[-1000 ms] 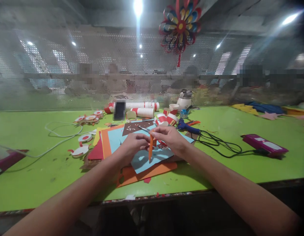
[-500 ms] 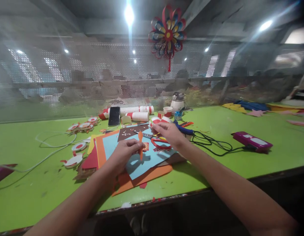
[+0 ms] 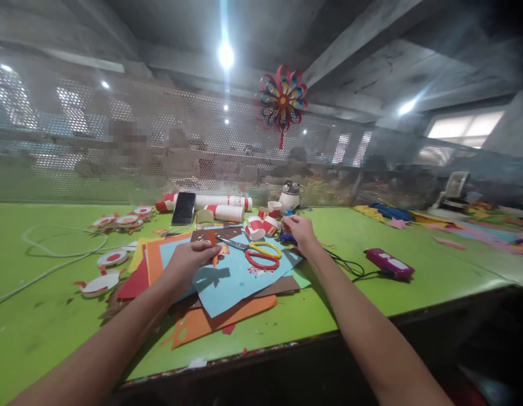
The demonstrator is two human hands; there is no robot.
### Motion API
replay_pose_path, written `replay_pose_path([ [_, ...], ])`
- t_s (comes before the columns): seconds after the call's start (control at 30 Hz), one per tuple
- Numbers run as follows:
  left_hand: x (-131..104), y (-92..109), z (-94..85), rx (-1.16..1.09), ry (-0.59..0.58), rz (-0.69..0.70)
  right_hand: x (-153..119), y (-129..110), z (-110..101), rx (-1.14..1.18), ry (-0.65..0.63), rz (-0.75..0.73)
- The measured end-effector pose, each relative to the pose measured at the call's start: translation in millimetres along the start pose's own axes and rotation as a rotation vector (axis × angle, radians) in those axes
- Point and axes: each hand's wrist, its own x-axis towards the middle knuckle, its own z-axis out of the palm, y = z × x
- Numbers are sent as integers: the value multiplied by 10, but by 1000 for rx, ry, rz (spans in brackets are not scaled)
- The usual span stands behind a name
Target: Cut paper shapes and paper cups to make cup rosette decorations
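Pinched between the thumb and fingers of my left hand (image 3: 194, 259) is a small orange paper piece (image 3: 215, 254), upright above a light blue sheet (image 3: 225, 296). My right hand (image 3: 301, 232) is at the right of the paper pile, over the blue glue gun (image 3: 288, 239), its fingers curled. The hand covers much of the gun, so I cannot see whether it grips it. Between my hands, scissors (image 3: 262, 255) with red and yellow handles lie on the blue sheet. Cut red-and-white paper cups (image 3: 255, 228) stand just behind them.
Stacked cups (image 3: 223, 213), a phone (image 3: 184, 208) and a white bottle (image 3: 289, 197) line the back. Round white-and-red pieces (image 3: 101, 283) and a pale cable (image 3: 54, 256) lie left. At right, a purple box (image 3: 389, 264) has a black cord. A perforated screen (image 3: 227, 152) rises behind.
My right hand has moved right, from above the scissors and cups to the glue gun. My left hand still holds the orange piece. The view has tilted up and turned right.
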Motion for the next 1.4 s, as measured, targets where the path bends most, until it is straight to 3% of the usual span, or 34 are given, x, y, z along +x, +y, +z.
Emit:
replay_pose_path([
  [0.13, -27, 45, 30, -48, -24, 10, -144, -46, 116, 41, -157, 15],
  [0.3, -46, 36, 69, -17, -64, 52, -560, -230, 471, 157, -553, 64],
  [0.4, -52, 8, 94, -11, -104, 72, -751, -273, 622, 213, -698, 109],
  [0.53, -30, -27, 97, -77, -159, 54, -795, -229, 631, 282, -723, 133],
  [0.73, 15, -59, 60, -233, -122, -64, -742, -186, 577, 315, -725, 125],
  [0.97, -25, -68, 78, -251, -306, -152, -770, -226, 573, 244, -753, 58],
  [1.4, -26, -83, 94, -237, -259, -187, -775, -228, 581, 151, -749, -1],
])
